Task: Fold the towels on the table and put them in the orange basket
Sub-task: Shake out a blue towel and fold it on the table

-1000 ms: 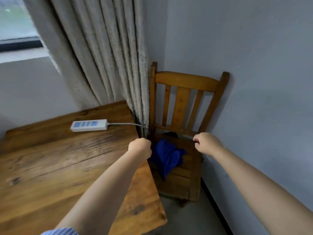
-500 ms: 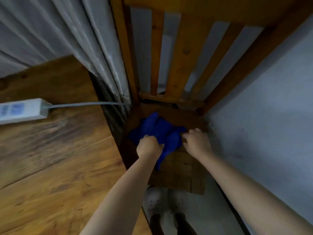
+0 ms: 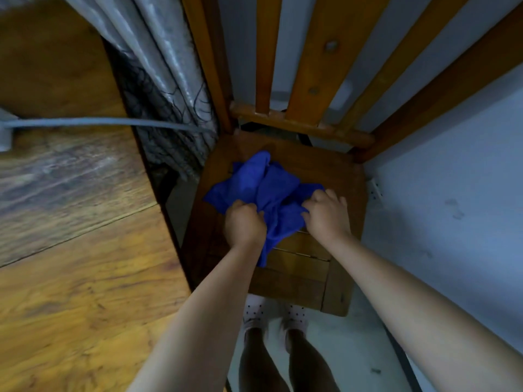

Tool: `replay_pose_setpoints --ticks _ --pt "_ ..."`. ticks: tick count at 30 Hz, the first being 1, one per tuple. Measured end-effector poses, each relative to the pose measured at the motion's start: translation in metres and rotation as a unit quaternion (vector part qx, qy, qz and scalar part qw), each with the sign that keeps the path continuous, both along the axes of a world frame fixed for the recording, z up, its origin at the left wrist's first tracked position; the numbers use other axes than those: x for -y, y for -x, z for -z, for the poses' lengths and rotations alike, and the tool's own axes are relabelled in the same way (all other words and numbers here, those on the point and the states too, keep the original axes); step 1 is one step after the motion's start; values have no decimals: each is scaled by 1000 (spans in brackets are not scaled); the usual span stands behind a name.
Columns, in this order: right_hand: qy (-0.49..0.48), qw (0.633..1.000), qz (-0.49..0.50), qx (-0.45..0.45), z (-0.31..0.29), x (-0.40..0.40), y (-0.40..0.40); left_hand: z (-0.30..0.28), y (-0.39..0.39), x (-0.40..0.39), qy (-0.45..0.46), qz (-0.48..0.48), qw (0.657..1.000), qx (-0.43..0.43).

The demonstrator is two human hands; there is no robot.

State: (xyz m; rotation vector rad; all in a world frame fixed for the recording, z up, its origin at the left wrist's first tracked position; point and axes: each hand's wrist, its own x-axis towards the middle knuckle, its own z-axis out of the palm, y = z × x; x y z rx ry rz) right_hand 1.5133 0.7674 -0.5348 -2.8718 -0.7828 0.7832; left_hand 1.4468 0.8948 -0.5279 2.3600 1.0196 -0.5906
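Looking down at the chair [image 3: 334, 290] w/ my two hands on the blue towel [image 3: 263, 182], which lies crumpled on the seat, not on the worktop [image 3: 70, 250]. My left hand [image 3: 244, 224] has its fingers curled into the near left part of the cloth, gripping a bunch of it; a tail of towel hangs down past my wrist toward the seat's front slats. My right hand [image 3: 327, 215] sits on the towel's right edge, fingers bent down over the fabric and pinching it against the seat. Hands are near each other, a fold of blue between them. The chair stands in the corner, backrest slats rising at the top of view, wall [image 3: 452, 207] just to its right. The worktop is to the left of the chair, close beside it w/ a narrow gap. A grey cable [image 3: 99, 123] runs across the worktop's far part to the curtain [image 3: 158, 66], which hangs between worktop & chair back. My feet [image 3: 273, 318] in white shoes show below the seat's front edge on the floor.
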Motion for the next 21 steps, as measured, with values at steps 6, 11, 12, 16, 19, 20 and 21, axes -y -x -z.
replay_pose_setpoints --ticks 6,11,12,16,19,20,21 --pt "-91 995 -28 26 -68 -12 -14 -63 -9 -8 -11 -17 998 66" --pt "-186 981 -25 53 -152 -34 -22 -145 -13 -24 -50 -31 987 146" --pt "-211 975 -26 65 -169 -39 -23 -164 -12 -29 -61 -30 983 169" --pt "-304 944 -60 113 -243 -60 -13 -243 11 -51 -108 -49 963 242" --pt "-374 909 -90 160 -297 -83 3 -296 40 -71 -143 -77 945 283" --pt "-397 895 -101 178 -319 -96 12 -316 54 -81 -153 -94 935 304" --pt "-422 878 -107 199 -339 -107 19 -333 66 -90 -165 -110 925 324"
